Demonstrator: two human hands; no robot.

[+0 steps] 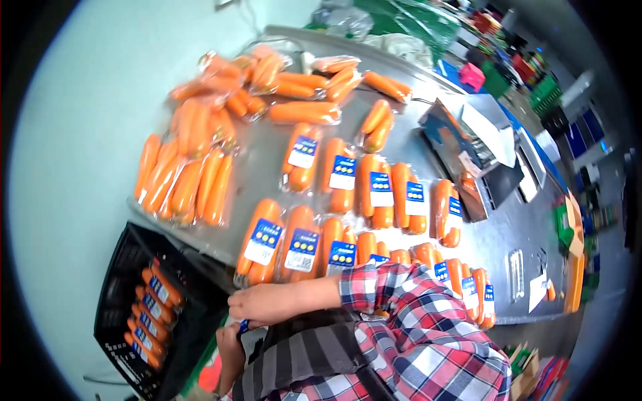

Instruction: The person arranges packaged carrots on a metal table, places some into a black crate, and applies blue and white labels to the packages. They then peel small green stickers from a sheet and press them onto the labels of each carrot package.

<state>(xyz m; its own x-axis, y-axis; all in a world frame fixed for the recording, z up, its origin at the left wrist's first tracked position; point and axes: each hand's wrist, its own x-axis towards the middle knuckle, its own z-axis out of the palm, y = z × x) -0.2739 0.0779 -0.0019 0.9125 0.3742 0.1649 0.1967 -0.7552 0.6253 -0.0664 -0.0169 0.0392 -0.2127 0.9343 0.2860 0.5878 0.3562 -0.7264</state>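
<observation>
Close to my body, beside the table's near edge, my right hand (pixel 259 304) is closed, with a small blue item (pixel 243 326) at its fingers. Just below it my left hand (pixel 229 339) is also closed, near the same item; what it holds is hidden. Nearest on the metal table (pixel 254 170) lies a bagged pack of carrots (pixel 261 242) with a blue and white label. More labelled packs stand in two rows to the right, partly covered by my plaid sleeve (pixel 414 301).
A black crate (pixel 110 294) with several labelled packs stands lower left of the table. Unlabelled bagged carrots (pixel 194 127) are heaped at the table's upper left. A metal device (pixel 461 157) stands at the right, with a white paper (pixel 537 292) near the right end.
</observation>
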